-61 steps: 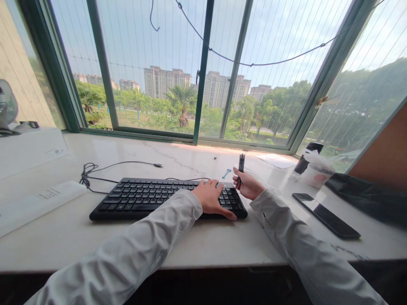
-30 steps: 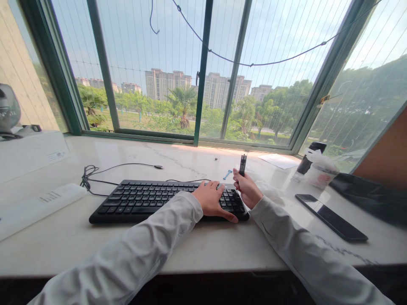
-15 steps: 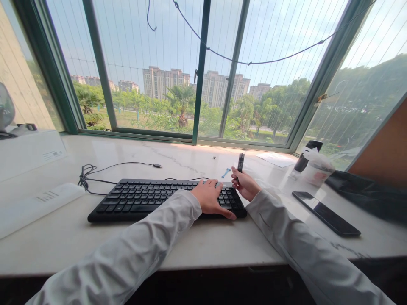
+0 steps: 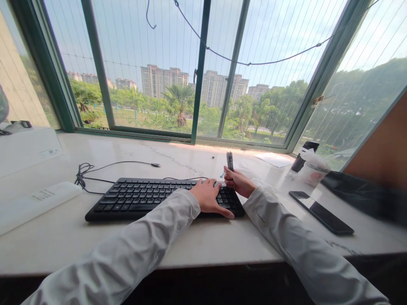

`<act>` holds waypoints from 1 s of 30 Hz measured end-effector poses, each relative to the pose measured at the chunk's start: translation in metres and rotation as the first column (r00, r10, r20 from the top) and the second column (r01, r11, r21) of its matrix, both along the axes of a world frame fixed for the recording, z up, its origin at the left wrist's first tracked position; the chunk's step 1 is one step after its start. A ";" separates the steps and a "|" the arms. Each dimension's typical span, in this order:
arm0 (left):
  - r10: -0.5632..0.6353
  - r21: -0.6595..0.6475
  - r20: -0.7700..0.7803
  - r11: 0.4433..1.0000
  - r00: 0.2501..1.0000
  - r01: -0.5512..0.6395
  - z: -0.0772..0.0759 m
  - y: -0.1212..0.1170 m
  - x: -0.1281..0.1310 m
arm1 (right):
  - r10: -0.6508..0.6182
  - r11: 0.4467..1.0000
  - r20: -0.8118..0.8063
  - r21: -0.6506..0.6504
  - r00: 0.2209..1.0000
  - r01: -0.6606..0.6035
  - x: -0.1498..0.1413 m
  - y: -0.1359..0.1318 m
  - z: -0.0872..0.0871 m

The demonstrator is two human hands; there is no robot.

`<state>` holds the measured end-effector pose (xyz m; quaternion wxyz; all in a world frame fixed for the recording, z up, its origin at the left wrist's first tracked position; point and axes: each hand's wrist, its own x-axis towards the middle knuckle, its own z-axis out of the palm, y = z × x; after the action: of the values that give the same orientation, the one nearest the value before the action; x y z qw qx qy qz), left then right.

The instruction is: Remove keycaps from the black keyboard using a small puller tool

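My left hand [image 4: 208, 197] lies spread on the right part of a black keyboard [image 4: 133, 199], thumb stretched toward the front edge. My right hand [image 4: 238, 181] is closed round a slim black tool [image 4: 229, 160] with a split-looking top end, held upright over the keyboard's back right corner. Its lower end is hidden by my fingers, so its exact kind does not show. A small blue piece [image 4: 221, 174] lies just behind that hand, mostly covered. Both forearms are in light grey sleeves.
A coiled black cable [image 4: 83, 173] with a plug lies at back left, near a white sleeve-like packet [image 4: 41, 203] and a white box [image 4: 28, 146]. To the right are a phone [image 4: 321, 212], a plastic-wrapped cup [image 4: 310, 171] and a black bag [image 4: 356, 192]. Windows stand behind.
My right hand has moved left with the black tool, now over the keyboard's corner and covering most of the blue piece. The left hand stays on the keys. The view has shifted slightly.
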<state>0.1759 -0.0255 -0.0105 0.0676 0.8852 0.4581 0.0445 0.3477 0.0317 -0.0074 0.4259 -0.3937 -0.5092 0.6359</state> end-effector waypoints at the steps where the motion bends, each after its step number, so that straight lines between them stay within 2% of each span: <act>1: -0.002 -0.001 0.000 1.000 1.000 0.002 0.000 0.000 0.000 | 0.011 1.000 0.004 0.005 1.000 -0.011 0.000 0.001 -0.001; 9: 0.002 -0.030 0.001 1.000 1.000 -0.002 0.002 -0.001 0.000 | 0.021 0.996 -0.001 0.084 1.000 -0.021 -0.006 0.001 -0.001; 16: -0.002 -0.024 0.025 1.000 1.000 0.002 0.002 -0.001 0.000 | 0.117 0.987 0.008 0.108 0.993 -0.117 -0.007 -0.007 0.003; 24: 0.000 -0.018 0.023 1.000 1.000 0.001 0.002 -0.002 0.000 | 0.194 0.972 -0.013 0.139 0.981 -0.190 -0.003 -0.004 0.001; 30: 0.000 -0.014 0.020 1.000 1.000 0.001 0.003 -0.002 -0.001 | 0.194 0.963 0.024 0.187 0.981 -0.195 0.000 -0.001 -0.001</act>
<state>0.1754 -0.0274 -0.0078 0.0783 0.8844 0.4574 0.0499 0.3481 0.0308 -0.0086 0.3953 -0.3016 -0.6045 0.6224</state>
